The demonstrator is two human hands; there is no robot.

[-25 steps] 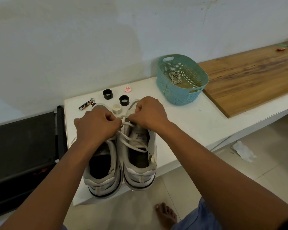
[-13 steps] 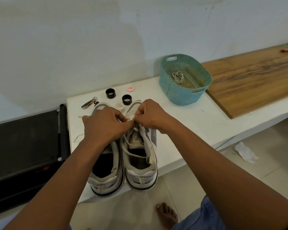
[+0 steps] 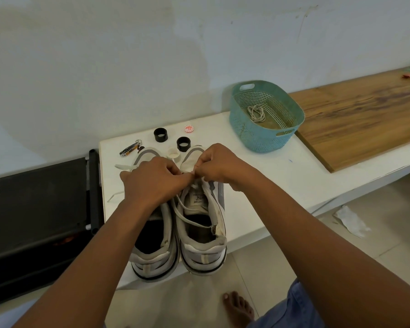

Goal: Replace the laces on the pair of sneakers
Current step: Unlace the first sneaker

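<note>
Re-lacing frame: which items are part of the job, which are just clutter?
In use: right sneaker, left sneaker, white lace, left hand, right hand.

Lying about: basket holding a coiled cord, two black rings, nail clipper, wooden board.

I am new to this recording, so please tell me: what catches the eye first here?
Two hands, the left hand and right hand, meet over the right sneaker, pinching its white lace near the toe. Behind, a teal basket holding a coiled lace stands on the white table.

Two sneakers (image 3: 178, 223), two black rings (image 3: 172, 139)
</note>
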